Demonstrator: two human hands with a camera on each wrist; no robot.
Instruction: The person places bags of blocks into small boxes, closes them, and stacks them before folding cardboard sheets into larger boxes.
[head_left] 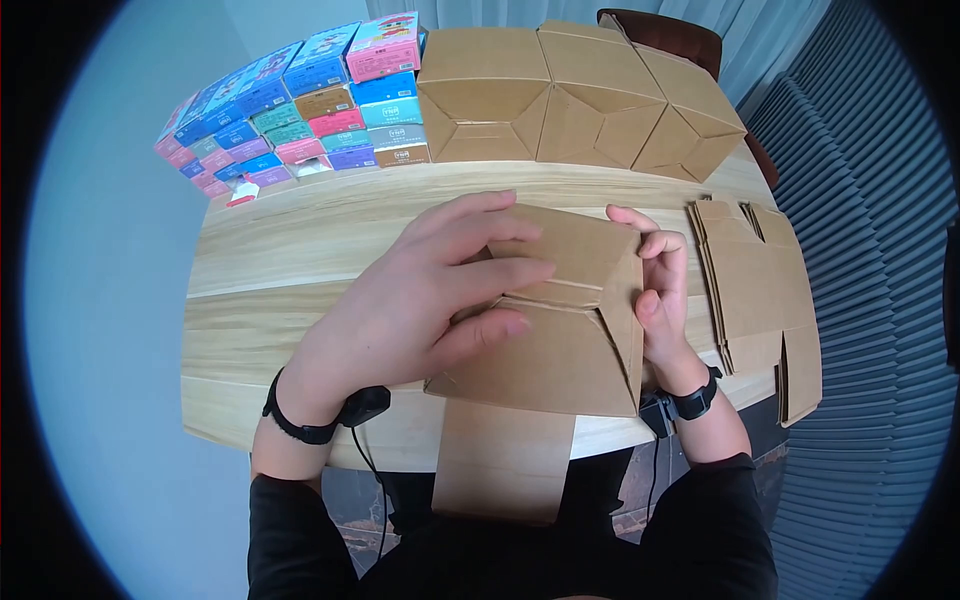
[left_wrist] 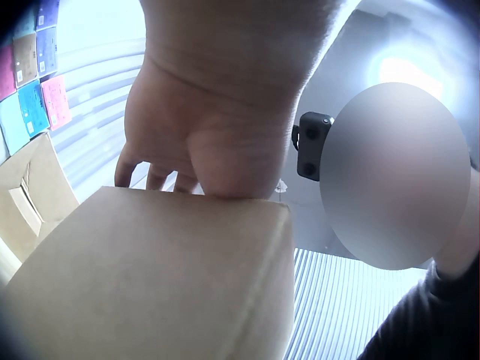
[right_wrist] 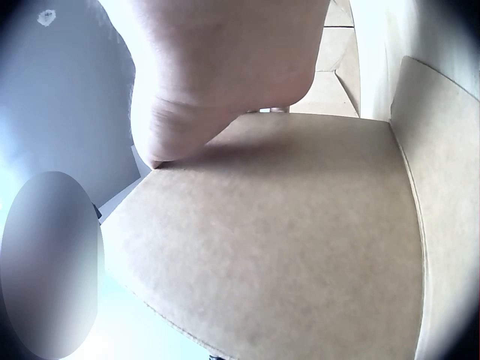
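Observation:
A brown cardboard box (head_left: 545, 355) is held over the near middle of the table, its folded closing panels facing up. From its near side a long flap (head_left: 503, 460) hangs toward the person's lap. My left hand (head_left: 425, 275) lies across the panels with fingers spread and nearly straight, fingertips at the central seam. At the box's right side, my right hand (head_left: 665, 290) grips with bent fingers and thumb around the edge. In the left wrist view, the palm's heel rests at the edge of the box wall (left_wrist: 165, 277). The right wrist view shows a broad box side (right_wrist: 277, 240) below the hand.
Colourful small boxes (head_left: 345, 125) are stacked at the back left of the wooden table (head_left: 245, 330). Beside them stand several formed brown boxes (head_left: 595, 60). Flattened cardboard (head_left: 760, 290) lies along the right edge. A brown chair (head_left: 680, 45) is behind the table.

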